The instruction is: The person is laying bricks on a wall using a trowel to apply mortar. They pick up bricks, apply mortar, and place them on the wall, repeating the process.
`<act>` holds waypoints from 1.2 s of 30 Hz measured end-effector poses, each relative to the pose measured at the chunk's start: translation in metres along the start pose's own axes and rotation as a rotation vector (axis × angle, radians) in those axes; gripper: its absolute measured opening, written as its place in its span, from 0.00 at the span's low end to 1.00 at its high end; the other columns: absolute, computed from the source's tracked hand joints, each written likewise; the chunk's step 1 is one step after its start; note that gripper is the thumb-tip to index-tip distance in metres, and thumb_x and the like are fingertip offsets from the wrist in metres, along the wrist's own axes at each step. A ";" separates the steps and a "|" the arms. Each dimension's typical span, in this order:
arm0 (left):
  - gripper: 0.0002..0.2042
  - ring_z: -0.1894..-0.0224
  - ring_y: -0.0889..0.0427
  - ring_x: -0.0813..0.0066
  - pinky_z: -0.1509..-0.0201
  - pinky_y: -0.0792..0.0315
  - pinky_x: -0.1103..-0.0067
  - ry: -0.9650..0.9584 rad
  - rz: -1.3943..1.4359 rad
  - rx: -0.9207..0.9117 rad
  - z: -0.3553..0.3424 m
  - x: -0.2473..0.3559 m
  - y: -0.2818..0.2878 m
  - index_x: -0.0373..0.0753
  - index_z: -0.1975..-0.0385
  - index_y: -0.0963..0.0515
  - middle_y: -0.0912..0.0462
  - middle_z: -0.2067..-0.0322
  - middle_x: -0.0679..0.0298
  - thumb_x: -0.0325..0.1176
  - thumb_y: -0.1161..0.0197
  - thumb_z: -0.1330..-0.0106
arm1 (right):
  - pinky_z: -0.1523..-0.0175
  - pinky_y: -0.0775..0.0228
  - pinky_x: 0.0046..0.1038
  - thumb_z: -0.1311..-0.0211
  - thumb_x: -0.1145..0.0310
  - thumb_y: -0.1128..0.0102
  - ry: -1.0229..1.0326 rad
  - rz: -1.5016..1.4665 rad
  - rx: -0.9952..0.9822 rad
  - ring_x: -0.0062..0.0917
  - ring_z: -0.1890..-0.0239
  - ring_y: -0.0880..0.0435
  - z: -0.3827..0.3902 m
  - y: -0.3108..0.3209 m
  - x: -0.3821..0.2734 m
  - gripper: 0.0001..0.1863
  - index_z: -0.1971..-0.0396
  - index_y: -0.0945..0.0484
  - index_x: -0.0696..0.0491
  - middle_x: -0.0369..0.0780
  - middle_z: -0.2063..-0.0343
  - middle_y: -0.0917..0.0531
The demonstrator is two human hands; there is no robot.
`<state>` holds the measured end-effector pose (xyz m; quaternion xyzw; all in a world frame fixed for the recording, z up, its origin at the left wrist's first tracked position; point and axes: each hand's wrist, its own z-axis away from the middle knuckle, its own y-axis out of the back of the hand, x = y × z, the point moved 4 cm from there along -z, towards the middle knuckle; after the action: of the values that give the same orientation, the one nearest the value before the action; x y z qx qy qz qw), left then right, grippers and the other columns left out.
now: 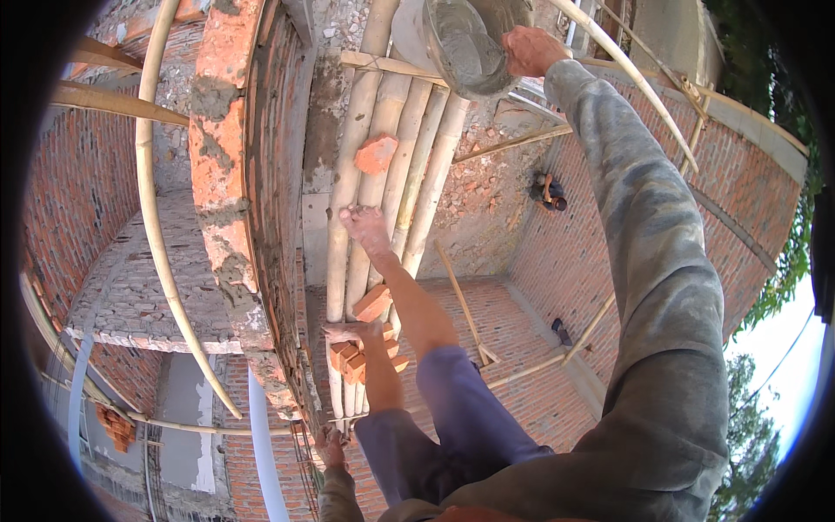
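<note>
Gripping the mortar bucket (pixel 479 90), the right hand (pixel 532 52) borders open room beside the bamboo platform (pixel 387 113); left hand (pixel 330 445), grip unclear.

person (pixel 550 191) nr brick wall (pixel 561 252), trees (pixel 744 448) R, pipe (pixel 264 448) btm L

Mortar (pixel 468 54) in far bucket (pixel 432 52) smooth grey. Right sleeve (pixel 639 200) mottled grey-green, light and dark patches. Trousers (pixel 474 418) navy-purple. Bamboo poles (pixel 350 148) pale tan. Nearer loose bricks (pixel 355 360) orange-red. Right wall (pixel 755 200) red, grey-lined brick pattern.
</note>
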<state>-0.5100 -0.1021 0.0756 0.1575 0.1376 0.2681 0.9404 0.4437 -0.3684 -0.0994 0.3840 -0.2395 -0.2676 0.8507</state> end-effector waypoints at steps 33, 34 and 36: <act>0.26 0.56 0.14 0.69 0.55 0.18 0.74 -0.264 0.312 -0.039 0.017 0.041 -0.009 0.33 0.38 0.24 0.18 0.51 0.59 0.34 0.35 0.37 | 0.70 0.39 0.20 0.31 0.68 0.32 -0.293 -1.283 0.310 0.13 0.75 0.29 0.175 -0.035 -0.016 0.12 0.56 0.13 0.61 0.31 0.76 0.19; 0.25 0.56 0.13 0.69 0.56 0.19 0.74 -0.284 0.375 -0.014 0.012 0.034 -0.002 0.32 0.40 0.22 0.16 0.52 0.58 0.35 0.34 0.38 | 0.71 0.41 0.21 0.31 0.69 0.33 -0.386 -1.315 0.234 0.12 0.75 0.29 0.184 -0.024 -0.027 0.12 0.56 0.13 0.61 0.30 0.76 0.20; 0.26 0.54 0.13 0.69 0.54 0.19 0.72 -0.286 0.434 0.088 0.002 0.016 0.017 0.35 0.39 0.21 0.15 0.51 0.57 0.37 0.32 0.39 | 0.69 0.40 0.21 0.28 0.65 0.33 -0.186 -1.108 0.200 0.12 0.73 0.32 0.205 0.018 -0.058 0.11 0.68 0.17 0.56 0.28 0.75 0.24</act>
<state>-0.5038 -0.0804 0.0808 0.2605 -0.0220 0.4324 0.8630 0.2799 -0.4289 0.0234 0.5056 -0.1005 -0.6826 0.5180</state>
